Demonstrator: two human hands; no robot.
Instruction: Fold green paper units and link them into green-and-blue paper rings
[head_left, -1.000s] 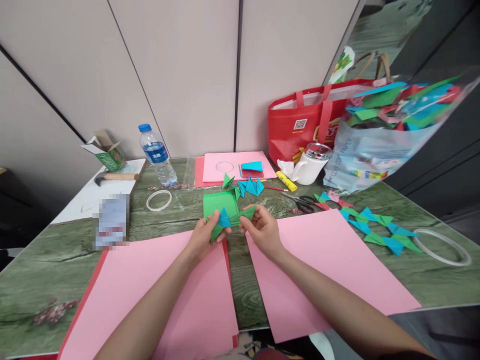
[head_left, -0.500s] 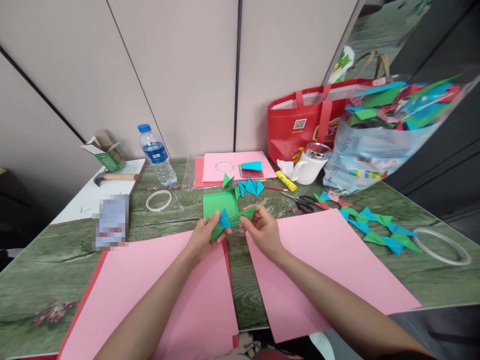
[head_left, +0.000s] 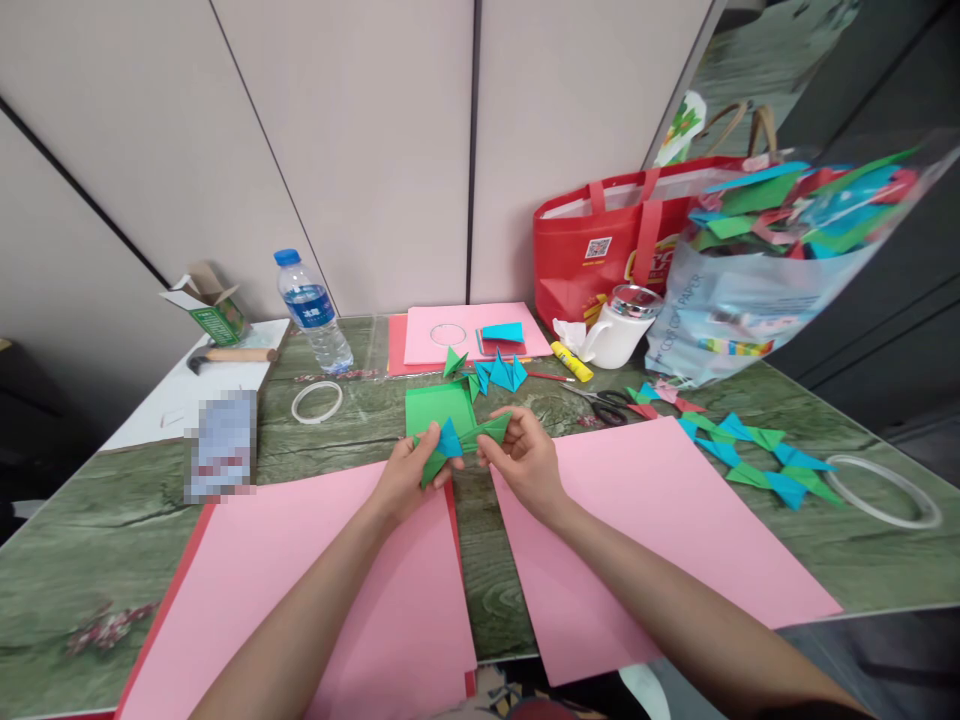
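Observation:
Between both hands is a folded green and blue paper piece [head_left: 450,440], held above the table near its middle. My left hand [head_left: 411,474] pinches the end with the blue part, thumb on top. With thumb and fingers, my right hand [head_left: 525,455] grips the long green flap at the other end. Just behind them lies a stack of green paper squares [head_left: 439,404]. Small green folded pieces [head_left: 454,361] and blue folded pieces [head_left: 502,374] rest beyond it. Parts of the held paper are hidden by my fingers.
Pink sheets [head_left: 315,600] lie under my left forearm, more pink paper [head_left: 660,530] under my right. Scissors [head_left: 609,405], a glue stick [head_left: 573,362], a white mug [head_left: 619,335] and a joined paper chain [head_left: 757,455] are at right. A water bottle [head_left: 315,315] and hammer [head_left: 236,355] stand left.
Almost nothing differs. The view has shifted very slightly, and both hands keep the same hold on the folded paper.

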